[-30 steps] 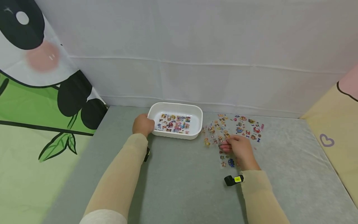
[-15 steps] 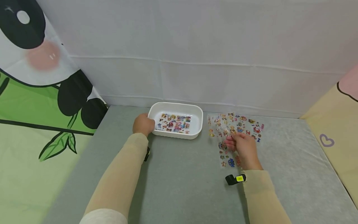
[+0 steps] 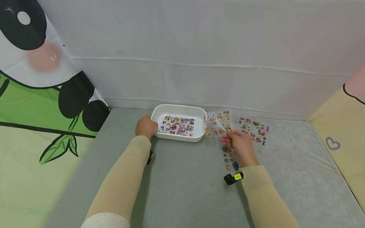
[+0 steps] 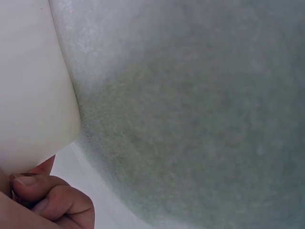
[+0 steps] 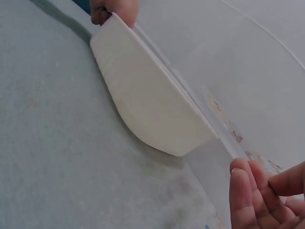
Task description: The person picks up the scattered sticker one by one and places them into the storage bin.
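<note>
You have two hands (image 3: 146,127) (image 3: 241,146); one white tray (image 3: 175,137); two wrist cameras (image 3: 149,157) (image 3: 229,179). You see at least three sticker sheets (image 3: 178,126) (image 3: 219,123) (image 3: 261,130).

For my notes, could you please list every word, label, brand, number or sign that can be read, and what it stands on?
Nothing can be read.
Yellow label on the black right-wrist camera: too small to read.
Sticker sheets in and beside the tray: any lettering too small.
</note>
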`<state>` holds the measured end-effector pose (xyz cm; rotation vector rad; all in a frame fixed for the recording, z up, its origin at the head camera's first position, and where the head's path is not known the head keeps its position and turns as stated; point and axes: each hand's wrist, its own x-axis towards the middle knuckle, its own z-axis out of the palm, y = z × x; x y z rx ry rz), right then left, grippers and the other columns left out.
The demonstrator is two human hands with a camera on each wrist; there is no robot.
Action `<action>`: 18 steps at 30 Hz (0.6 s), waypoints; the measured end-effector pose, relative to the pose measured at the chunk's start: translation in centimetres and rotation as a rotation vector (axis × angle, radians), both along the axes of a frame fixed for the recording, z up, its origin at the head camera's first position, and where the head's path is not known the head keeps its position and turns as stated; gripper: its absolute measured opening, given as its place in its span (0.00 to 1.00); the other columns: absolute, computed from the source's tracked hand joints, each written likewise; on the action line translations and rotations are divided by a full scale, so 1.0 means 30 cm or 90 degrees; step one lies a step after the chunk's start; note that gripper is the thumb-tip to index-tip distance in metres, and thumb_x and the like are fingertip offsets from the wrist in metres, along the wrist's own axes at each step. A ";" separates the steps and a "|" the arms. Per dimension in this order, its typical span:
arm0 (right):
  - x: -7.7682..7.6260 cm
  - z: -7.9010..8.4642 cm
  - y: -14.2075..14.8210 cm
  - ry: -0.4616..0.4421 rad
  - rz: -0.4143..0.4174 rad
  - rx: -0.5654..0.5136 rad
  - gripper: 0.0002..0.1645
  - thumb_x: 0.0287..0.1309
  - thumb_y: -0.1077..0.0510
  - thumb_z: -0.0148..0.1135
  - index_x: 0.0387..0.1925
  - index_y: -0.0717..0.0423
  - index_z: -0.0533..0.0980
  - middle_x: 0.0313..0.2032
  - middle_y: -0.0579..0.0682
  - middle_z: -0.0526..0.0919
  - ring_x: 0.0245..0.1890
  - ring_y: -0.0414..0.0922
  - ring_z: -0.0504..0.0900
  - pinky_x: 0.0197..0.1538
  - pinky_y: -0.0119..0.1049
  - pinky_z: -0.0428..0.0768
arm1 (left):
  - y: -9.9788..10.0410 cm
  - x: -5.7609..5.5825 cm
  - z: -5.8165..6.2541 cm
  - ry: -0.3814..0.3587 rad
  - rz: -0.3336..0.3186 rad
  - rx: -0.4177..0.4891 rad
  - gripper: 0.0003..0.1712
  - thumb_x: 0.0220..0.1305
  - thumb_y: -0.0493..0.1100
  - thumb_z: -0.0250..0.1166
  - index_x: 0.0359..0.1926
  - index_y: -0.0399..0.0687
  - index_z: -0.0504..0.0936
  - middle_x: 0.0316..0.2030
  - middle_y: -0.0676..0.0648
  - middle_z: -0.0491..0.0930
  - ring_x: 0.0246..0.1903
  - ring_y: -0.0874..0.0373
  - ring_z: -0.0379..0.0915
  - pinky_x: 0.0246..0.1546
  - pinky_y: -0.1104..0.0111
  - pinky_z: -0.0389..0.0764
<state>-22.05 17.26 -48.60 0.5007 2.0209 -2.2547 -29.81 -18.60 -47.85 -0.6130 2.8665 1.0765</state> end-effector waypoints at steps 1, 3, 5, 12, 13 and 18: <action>-0.005 0.001 -0.008 0.000 0.006 0.000 0.15 0.77 0.62 0.52 0.56 0.70 0.73 0.43 0.61 0.86 0.34 0.44 0.89 0.52 0.44 0.84 | -0.001 0.000 0.000 0.001 0.000 0.000 0.26 0.69 0.39 0.55 0.66 0.37 0.77 0.55 0.37 0.82 0.51 0.43 0.78 0.55 0.49 0.78; -0.016 0.002 -0.024 -0.001 0.019 -0.004 0.16 0.77 0.61 0.52 0.57 0.70 0.73 0.45 0.62 0.86 0.35 0.44 0.89 0.53 0.45 0.84 | -0.002 -0.001 -0.001 0.001 -0.001 -0.004 0.26 0.69 0.39 0.55 0.66 0.37 0.77 0.56 0.37 0.82 0.51 0.43 0.78 0.55 0.49 0.78; -0.024 0.006 -0.040 -0.005 0.036 0.001 0.18 0.77 0.60 0.52 0.59 0.69 0.73 0.48 0.64 0.85 0.37 0.45 0.89 0.54 0.46 0.83 | -0.003 -0.002 -0.002 0.001 -0.004 -0.008 0.26 0.70 0.39 0.55 0.67 0.37 0.77 0.56 0.37 0.82 0.51 0.43 0.78 0.55 0.48 0.78; -0.049 0.028 -0.110 -0.009 0.069 -0.006 0.19 0.77 0.62 0.53 0.60 0.71 0.74 0.50 0.67 0.85 0.37 0.45 0.89 0.51 0.44 0.84 | -0.003 -0.002 0.001 -0.003 -0.008 -0.015 0.26 0.70 0.39 0.55 0.66 0.38 0.78 0.56 0.37 0.82 0.52 0.43 0.78 0.56 0.48 0.78; -0.051 0.033 -0.121 -0.013 0.071 -0.008 0.18 0.76 0.62 0.53 0.60 0.71 0.74 0.49 0.66 0.85 0.36 0.45 0.89 0.51 0.44 0.84 | -0.003 -0.002 0.002 -0.004 -0.008 -0.014 0.26 0.70 0.39 0.55 0.66 0.38 0.77 0.56 0.37 0.82 0.52 0.43 0.78 0.56 0.48 0.78; -0.062 0.059 -0.171 -0.021 0.087 -0.027 0.17 0.76 0.63 0.53 0.58 0.70 0.75 0.50 0.66 0.85 0.36 0.45 0.89 0.47 0.41 0.86 | -0.002 0.000 0.007 -0.006 -0.008 -0.019 0.26 0.70 0.39 0.54 0.67 0.38 0.77 0.57 0.37 0.82 0.52 0.43 0.77 0.57 0.48 0.77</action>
